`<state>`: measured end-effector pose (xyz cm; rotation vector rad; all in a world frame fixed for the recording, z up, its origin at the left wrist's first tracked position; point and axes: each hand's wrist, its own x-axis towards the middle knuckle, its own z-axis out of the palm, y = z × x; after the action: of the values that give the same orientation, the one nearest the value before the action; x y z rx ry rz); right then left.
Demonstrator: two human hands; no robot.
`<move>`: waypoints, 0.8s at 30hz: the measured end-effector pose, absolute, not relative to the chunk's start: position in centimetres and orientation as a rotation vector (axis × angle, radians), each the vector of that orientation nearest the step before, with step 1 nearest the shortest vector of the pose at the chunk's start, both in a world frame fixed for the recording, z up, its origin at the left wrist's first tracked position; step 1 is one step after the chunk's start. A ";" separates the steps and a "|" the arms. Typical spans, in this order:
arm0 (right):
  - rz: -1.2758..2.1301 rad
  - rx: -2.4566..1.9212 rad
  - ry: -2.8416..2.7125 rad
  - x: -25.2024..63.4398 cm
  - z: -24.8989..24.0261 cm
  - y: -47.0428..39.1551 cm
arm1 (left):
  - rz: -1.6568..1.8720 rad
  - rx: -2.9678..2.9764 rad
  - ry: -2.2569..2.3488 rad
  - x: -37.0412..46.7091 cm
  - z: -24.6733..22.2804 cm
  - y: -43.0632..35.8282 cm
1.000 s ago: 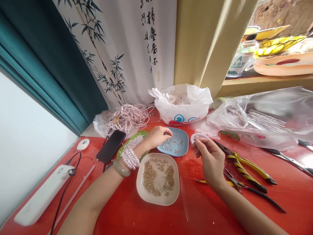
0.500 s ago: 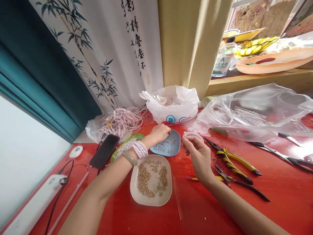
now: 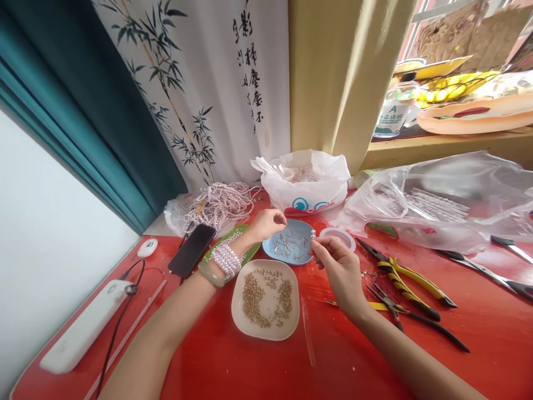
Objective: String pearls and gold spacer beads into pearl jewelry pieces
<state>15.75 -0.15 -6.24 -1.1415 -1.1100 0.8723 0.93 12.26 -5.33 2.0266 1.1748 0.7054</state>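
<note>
My right hand (image 3: 339, 269) pinches a small cluster of pearl beads (image 3: 313, 235) between thumb and fingertips, beside the right rim of a blue dish (image 3: 280, 256). Over that dish's left edge, the fingers of my left hand (image 3: 267, 225) are pressed together; whatever they hold is too small to make out. Small metal pins and bits lie in the blue dish. Partly under my left wrist sits a green dish (image 3: 249, 255) of pale beads. A cream dish (image 3: 266, 331) of gold beads stands nearer me. Pearl strands (image 3: 227, 258) and a jade-coloured bangle (image 3: 210, 274) circle my left wrist.
Pliers (image 3: 410, 283) and scissors (image 3: 478, 269) lie on the right. A roll of clear line (image 3: 347, 240) is behind my right hand. Plastic bags (image 3: 306, 186) and heaped bead strands (image 3: 225, 205) line the back. A phone (image 3: 192, 250) and white power strip (image 3: 85, 328) are left.
My left hand has drawn back leftward from over the blue dish, fingers still together. My right hand with the beads has come closer to the dish's right rim. The camera view has shifted slightly.
</note>
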 end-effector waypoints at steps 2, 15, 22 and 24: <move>0.882 -1.148 -1.155 15.3 -6.2 -0.5 | 0.783 1.857 1.120 -0.4 -5.1 10.6; 1.279 -1.204 -1.433 11.0 -7.1 -4.2 | 0.873 0.989 0.820 -4.6 -6.8 1.1; 1.288 -1.243 -1.450 11.1 -7.5 -3.7 | 0.919 0.804 0.766 -4.2 -7.6 1.0; 1.300 -1.252 -1.449 11.2 -7.4 -3.7 | 0.929 0.777 0.761 -4.2 -7.7 1.0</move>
<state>11.18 -3.71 -7.38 -1.2522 -1.4486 1.3003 -4.19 1.02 -7.66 0.7771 0.7607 0.9286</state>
